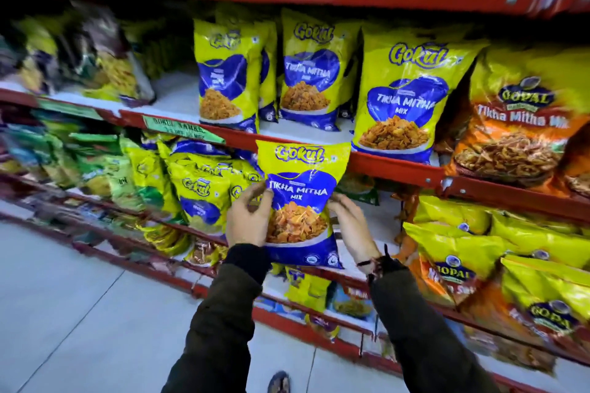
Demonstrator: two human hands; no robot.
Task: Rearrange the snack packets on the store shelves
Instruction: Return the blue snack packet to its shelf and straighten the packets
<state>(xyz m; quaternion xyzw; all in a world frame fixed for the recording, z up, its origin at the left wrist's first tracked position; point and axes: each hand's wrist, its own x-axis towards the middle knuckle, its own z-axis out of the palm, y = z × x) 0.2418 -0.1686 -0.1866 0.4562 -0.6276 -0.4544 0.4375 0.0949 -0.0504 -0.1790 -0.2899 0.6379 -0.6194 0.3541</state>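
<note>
A yellow and blue Gokul Tikha Mitha Mix packet (301, 182) is held upright in front of the red shelf edge (383, 166). My left hand (247, 217) grips its left side and my right hand (349, 223) grips its right side. On the shelf above and behind it stand three more packets of the same kind: one at the left (225, 76), one in the middle (311, 73) and a larger one at the right (405, 96).
Orange Gopal Tikha Mitha packets (517, 124) stand at the right of the same shelf. The shelf below holds several Gokul packets (198, 191) at the left and yellow Gopal packets (472, 249) at the right. Grey floor (79, 313) lies at the lower left, with a shoe (279, 381) on it.
</note>
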